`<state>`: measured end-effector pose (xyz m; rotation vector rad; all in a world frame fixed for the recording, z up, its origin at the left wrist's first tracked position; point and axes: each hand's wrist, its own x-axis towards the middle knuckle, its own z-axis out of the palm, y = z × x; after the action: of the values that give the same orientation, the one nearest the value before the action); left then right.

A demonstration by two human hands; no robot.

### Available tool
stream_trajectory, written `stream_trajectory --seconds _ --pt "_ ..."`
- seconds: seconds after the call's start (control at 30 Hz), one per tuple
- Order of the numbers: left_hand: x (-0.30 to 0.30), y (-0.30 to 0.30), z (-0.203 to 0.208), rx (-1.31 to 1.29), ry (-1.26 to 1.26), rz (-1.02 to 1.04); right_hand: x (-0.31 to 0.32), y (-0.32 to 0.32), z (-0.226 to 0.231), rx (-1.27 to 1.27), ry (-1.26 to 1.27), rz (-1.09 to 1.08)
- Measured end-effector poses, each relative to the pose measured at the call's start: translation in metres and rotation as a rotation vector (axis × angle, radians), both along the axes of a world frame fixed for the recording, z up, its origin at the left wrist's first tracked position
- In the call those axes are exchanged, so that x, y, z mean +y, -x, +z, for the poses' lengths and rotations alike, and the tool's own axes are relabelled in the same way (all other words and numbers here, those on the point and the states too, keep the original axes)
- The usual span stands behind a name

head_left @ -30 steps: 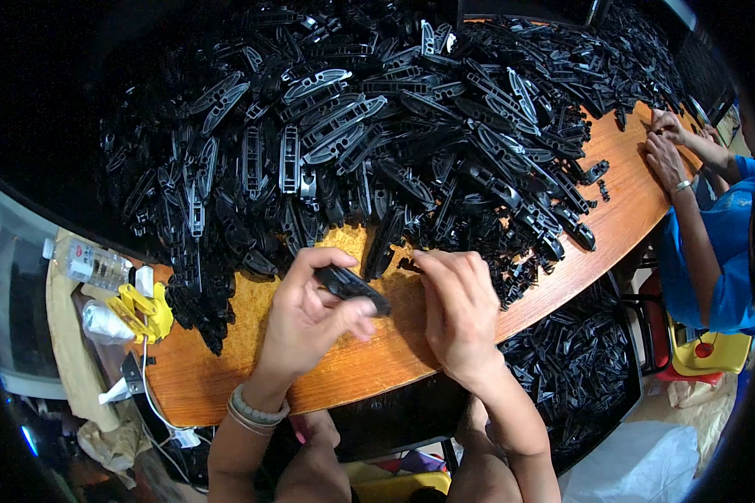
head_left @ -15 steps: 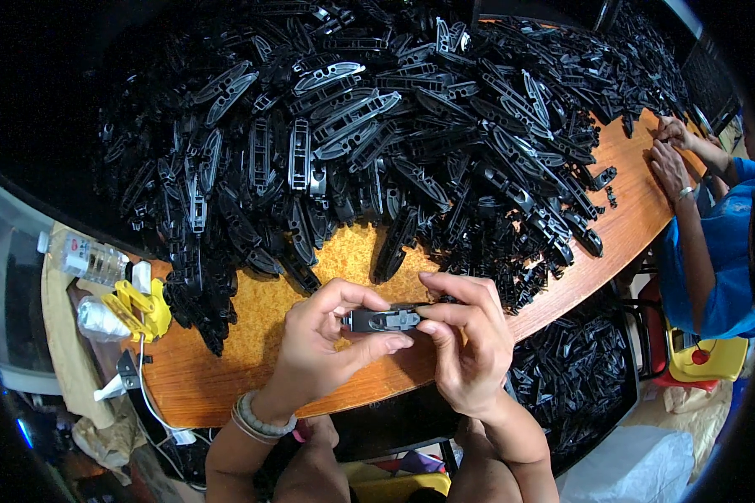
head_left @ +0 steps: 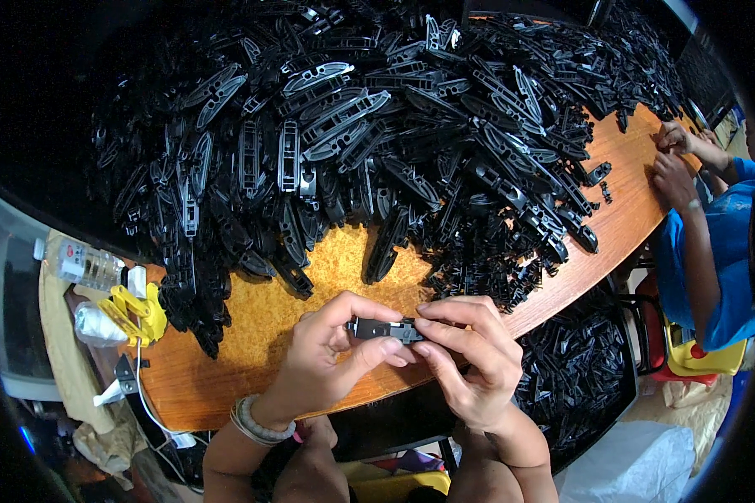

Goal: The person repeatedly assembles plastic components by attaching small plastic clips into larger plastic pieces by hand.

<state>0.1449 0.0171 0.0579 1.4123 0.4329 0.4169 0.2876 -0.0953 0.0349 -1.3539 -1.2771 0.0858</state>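
Note:
Just above the front part of the table, I hold a short, dark plastic part (head_left: 372, 329) level between both hands. My left hand (head_left: 320, 359) is closed round its left end, with the thumb along the near side and the fingers along the far side. At the other end, my right hand (head_left: 476, 362) pinches the part between thumb and fingertips. The fingers cover both ends, so I cannot tell whether a smaller piece sits there too. Beyond my hands rises a large heap of long black plastic parts (head_left: 344, 117).
Small black pieces (head_left: 486, 272) lie at the heap's right edge on the wooden table (head_left: 562, 289). A yellow tool (head_left: 138, 312) and a plastic bottle (head_left: 88, 264) are at left. A bin of black parts (head_left: 575, 369) stands below right. A co-worker in a blue top (head_left: 692, 268) sits at right.
Both hands have moved slightly down with the part. My left thumb has slid back along it and the right fingers have shifted at its end. The co-worker's hands have moved a little.

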Motion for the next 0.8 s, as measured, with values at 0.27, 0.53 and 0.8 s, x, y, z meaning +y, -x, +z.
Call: stream_trajectory --seconds 0.27,0.53,0.8 --pt "-0.003 -0.002 -0.004 -0.018 -0.084 -0.027 -0.001 0.004 0.001 0.011 -0.012 -0.044" --pt "-0.002 0.000 -0.003 0.019 -0.006 -0.051 -0.004 0.002 0.007 -0.177 0.033 -0.108" --pt "-0.002 0.002 0.002 0.040 0.019 -0.040 -0.013 0.005 0.010 -0.460 0.109 -0.168"
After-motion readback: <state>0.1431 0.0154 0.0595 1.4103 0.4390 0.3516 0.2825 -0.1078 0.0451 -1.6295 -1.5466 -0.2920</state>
